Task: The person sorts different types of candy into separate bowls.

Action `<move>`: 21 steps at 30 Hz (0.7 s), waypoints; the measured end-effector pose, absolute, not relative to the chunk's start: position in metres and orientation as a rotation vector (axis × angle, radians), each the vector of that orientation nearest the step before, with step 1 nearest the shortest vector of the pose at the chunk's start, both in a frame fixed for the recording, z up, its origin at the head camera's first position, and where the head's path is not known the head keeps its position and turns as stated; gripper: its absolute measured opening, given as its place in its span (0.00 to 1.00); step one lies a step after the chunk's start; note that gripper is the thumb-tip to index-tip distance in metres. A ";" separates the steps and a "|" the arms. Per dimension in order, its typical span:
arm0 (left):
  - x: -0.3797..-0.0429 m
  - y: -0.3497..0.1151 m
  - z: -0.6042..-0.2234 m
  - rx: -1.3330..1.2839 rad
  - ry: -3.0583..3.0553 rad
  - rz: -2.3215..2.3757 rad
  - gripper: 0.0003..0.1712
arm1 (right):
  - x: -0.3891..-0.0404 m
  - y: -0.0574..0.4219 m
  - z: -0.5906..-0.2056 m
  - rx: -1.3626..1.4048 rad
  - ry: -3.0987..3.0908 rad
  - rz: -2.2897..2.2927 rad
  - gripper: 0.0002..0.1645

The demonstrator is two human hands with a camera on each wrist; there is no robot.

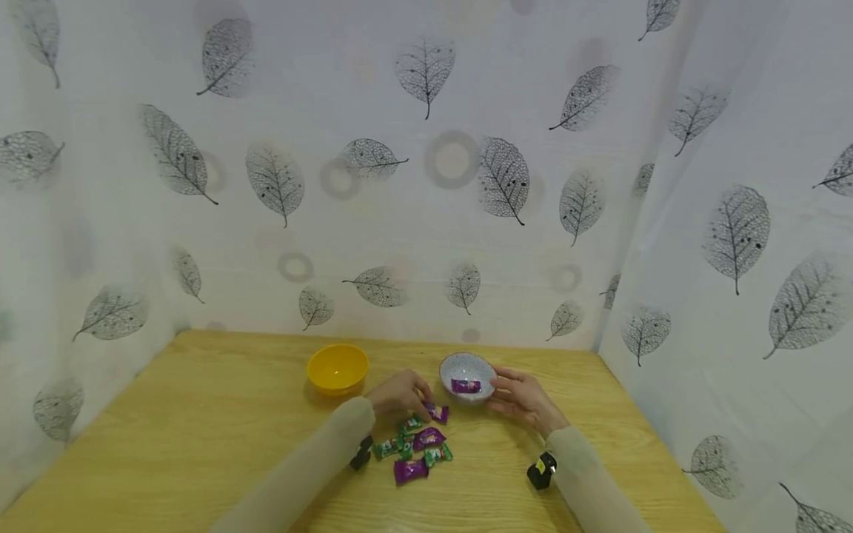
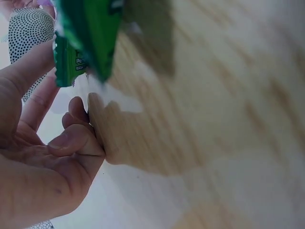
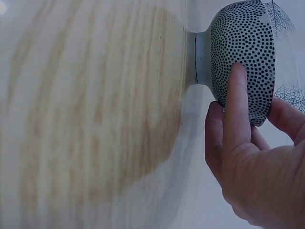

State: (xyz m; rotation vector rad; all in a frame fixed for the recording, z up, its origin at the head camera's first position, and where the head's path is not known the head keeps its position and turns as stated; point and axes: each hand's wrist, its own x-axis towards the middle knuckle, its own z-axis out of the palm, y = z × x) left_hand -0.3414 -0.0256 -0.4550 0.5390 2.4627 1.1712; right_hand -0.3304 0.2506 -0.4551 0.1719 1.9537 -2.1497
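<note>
My left hand (image 1: 400, 392) reaches down at the purple-wrapped candy (image 1: 437, 413), its fingertips pinching its near end. In the left wrist view, a green-wrapped candy (image 2: 97, 33) hides the tips of the extended fingers, while other fingers are curled. My right hand (image 1: 526, 400) holds the side of a small speckled bowl (image 1: 456, 364), in which a purple candy (image 1: 465, 386) lies. The right wrist view shows the thumb at the rim and a straight finger along the dotted outside (image 3: 243, 38). Several more purple (image 1: 411, 471) and green candies (image 1: 437, 454) lie in a loose pile below the left hand.
A yellow bowl (image 1: 338, 369) stands left of the left hand, towards the back of the wooden table (image 1: 220, 414). White leaf-patterned sheets (image 1: 373, 237) hang behind the table and at both sides. Each wrist wears a black device (image 1: 541, 471).
</note>
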 end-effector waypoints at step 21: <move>-0.344 -0.028 -0.458 0.589 2.460 1.152 0.09 | -0.328 0.253 -0.454 0.132 1.973 -2.124 0.34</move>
